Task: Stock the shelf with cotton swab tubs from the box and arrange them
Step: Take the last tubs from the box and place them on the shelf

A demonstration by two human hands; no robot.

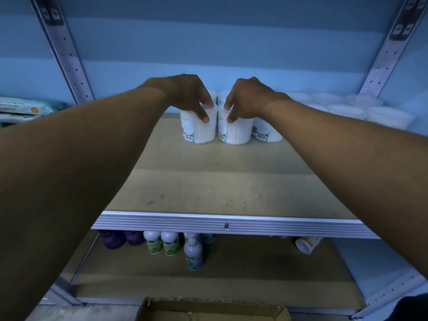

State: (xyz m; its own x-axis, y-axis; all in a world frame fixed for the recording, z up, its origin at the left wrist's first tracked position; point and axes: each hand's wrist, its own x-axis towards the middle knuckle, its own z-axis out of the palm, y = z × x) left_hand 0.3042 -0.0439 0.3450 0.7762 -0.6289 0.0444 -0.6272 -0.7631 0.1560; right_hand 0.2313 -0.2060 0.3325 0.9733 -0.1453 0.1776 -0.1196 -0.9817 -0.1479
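- Two cotton swab tubs (199, 126) (235, 128) are stood side by side near the back of the shelf (208, 188).
- The left one is gripped from above by the left hand (187, 93), the other by the right hand (247, 98), fingers curled over the lids.
- A further row behind seems present, though it is mostly hidden.
- Both should be slid back together, kept upright, with the barcode labels lined up with the neighbouring tub (266, 133).

Dim, bluish light with horizontal banding across the back wall, soft focus, and wide-angle bending at the edges.
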